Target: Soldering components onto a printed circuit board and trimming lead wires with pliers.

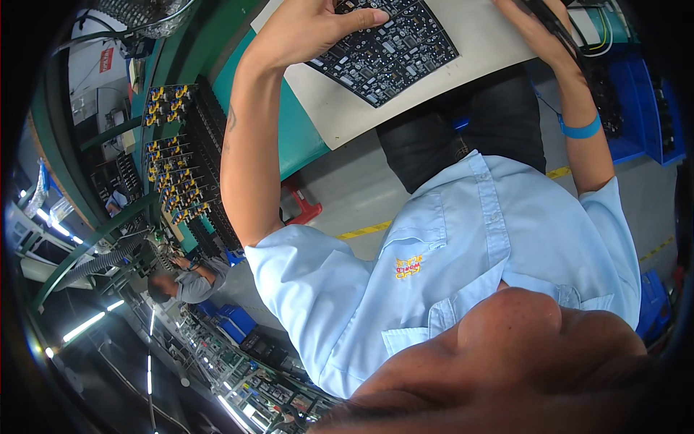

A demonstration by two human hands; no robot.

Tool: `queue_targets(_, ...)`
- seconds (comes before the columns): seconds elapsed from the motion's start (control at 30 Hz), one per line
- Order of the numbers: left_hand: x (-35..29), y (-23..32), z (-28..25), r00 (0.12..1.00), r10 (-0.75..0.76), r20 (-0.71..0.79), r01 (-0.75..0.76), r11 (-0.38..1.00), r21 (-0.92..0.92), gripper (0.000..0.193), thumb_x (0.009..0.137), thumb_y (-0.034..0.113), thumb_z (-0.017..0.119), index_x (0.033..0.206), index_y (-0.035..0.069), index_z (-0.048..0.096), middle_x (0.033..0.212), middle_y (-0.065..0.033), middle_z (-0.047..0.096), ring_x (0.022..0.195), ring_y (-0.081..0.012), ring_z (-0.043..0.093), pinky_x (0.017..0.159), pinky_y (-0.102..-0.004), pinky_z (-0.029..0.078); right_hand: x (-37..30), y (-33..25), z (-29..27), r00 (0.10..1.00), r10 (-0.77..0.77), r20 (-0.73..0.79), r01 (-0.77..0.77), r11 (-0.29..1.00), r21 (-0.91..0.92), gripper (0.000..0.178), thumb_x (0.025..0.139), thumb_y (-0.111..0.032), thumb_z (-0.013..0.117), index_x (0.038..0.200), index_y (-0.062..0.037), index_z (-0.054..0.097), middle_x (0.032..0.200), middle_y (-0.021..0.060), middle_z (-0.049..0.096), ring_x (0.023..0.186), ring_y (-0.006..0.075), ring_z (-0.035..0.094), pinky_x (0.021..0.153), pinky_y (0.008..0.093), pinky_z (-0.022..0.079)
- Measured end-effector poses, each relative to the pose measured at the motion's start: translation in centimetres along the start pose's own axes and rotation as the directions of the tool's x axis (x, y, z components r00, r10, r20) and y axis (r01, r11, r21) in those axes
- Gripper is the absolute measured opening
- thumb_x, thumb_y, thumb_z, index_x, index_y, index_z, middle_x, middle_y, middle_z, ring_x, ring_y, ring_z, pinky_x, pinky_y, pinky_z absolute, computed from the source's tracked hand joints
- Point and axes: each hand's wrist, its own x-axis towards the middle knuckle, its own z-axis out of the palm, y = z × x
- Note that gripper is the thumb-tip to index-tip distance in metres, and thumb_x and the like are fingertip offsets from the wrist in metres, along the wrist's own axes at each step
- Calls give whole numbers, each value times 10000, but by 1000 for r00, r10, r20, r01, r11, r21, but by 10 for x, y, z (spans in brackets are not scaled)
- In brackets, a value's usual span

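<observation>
A dark circuit board panel [394, 54] packed with small components lies on a pale sheet [340, 116] at the top of the view. My left hand [318, 29] rests at the panel's left side, its thumb stretched out flat over the board. The upper edge cuts off most of its other fingers. To the right of the panel, my right hand [531, 29] is curled at a long black object [553, 25] whose kind I cannot make out. That hand's fingertips are out of view. A blue band [580, 129] circles my right wrist.
Left of my arm stand racks of boards with yellow and blue parts [173, 177]. A green mat [296, 141] shows beside the sheet. Blue bins [625, 101] are at the right. Farther off, a person [191, 284] works along the line. A red object [301, 205] sits below the bench.
</observation>
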Motion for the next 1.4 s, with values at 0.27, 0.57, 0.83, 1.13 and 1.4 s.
queue_targets(0.27, 27, 4, -7, 996, -12, 93, 26, 989, -148, 379, 836, -45, 692, 1164, 44, 524, 1038, -44, 548, 923, -117, 488, 821, -248, 415, 52, 114, -104, 502, 169, 848, 75, -986, 152, 578, 796, 64, 687, 1343, 26, 506, 1143, 110, 568, 898, 171, 647, 787, 242, 518)
queue_targets(0.57, 60, -7, -35, 975, 194, 106, -196, 981, 5, 396, 832, -17, 720, 1201, 7, 580, 1055, -78, 644, 903, -144, 573, 812, -267, 472, 107, 104, -97, 490, 459, 741, 59, -866, 497, 608, 799, 120, 672, 1361, 38, 457, 1235, 145, 485, 890, 195, 670, 720, 234, 548)
queue_targets(0.83, 76, -37, -47, 868, 418, -268, -364, 902, 231, 283, 837, 6, 743, 1107, -28, 664, 909, -98, 698, 721, -148, 599, 683, -259, 512, 148, 93, -74, 355, 562, 747, 187, -826, 532, 599, 796, 144, 672, 1345, 42, 456, 1276, 157, 454, 919, 216, 684, 732, 245, 570)
queue_targets(1.13, 100, -97, -82, 775, 360, -519, -508, 844, -172, 400, 823, 2, 753, 1190, -35, 599, 972, -107, 696, 807, -132, 619, 777, -246, 516, 191, 102, -47, 340, 625, 703, 229, -780, 583, 594, 810, 130, 695, 1352, 21, 477, 1282, 182, 496, 1000, 279, 668, 818, 289, 572)
queue_targets(1.4, 120, -105, -103, 832, 280, -480, -520, 694, -497, 421, 844, -9, 734, 1234, -27, 578, 1007, -123, 685, 867, -128, 616, 816, -235, 510, 206, 110, -21, 396, 617, 681, 276, -787, 552, 665, 808, 168, 684, 1396, 10, 417, 1351, 179, 414, 1028, 285, 676, 847, 284, 594)
